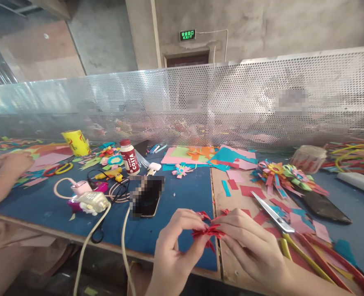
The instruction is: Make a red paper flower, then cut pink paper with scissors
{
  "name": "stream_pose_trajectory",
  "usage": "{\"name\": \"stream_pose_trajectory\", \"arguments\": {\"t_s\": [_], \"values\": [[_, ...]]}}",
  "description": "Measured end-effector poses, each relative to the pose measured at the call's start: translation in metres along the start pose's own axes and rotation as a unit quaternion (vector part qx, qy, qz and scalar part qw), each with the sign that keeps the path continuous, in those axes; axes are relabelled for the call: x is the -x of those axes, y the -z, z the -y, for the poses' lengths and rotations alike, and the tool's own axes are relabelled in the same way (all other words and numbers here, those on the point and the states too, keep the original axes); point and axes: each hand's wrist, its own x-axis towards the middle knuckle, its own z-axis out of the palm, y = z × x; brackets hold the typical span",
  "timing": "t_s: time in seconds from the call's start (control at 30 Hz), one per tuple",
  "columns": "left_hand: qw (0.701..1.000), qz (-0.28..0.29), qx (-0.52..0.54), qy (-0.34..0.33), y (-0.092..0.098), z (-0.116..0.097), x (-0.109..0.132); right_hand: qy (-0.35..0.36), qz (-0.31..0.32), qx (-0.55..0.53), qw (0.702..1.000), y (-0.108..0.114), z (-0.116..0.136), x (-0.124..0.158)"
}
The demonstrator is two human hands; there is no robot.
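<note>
A red paper flower (208, 232) with folded, pointed petals is held just above the table's front edge. My left hand (177, 242) pinches it between thumb and fingers from the left. My right hand (252, 244) closes on its right side, with the fingers bent over the petals; part of the flower is hidden behind them. Right of my right hand lie scissors (273, 213) with yellow and red handles, blades apart, among cut paper strips (251, 192). A smartphone (149, 197) rests on the blue tabletop beyond my left hand.
A power strip (92, 202) with cables sits left, near a yellow glue gun (109, 174) and a bottle (129, 158). Finished paper flowers (276, 172) and a clear jar (309, 159) stand right. A perforated metal screen (182, 102) runs behind. Another person's arm (3, 176) reaches in at left.
</note>
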Motion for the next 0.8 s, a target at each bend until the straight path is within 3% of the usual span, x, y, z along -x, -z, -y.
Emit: {"name": "stream_pose_trajectory", "arguments": {"t_s": [0.47, 0.8], "values": [[0.991, 0.072, -0.066, -0.086, 0.01, 0.002, -0.003, 0.053, 0.019, 0.055, 0.997, 0.002, 0.003, -0.002], [0.993, 0.081, -0.052, -0.072, 0.012, -0.003, -0.003, 0.05, 0.029, 0.051, 0.997, 0.002, 0.004, -0.002]]}}
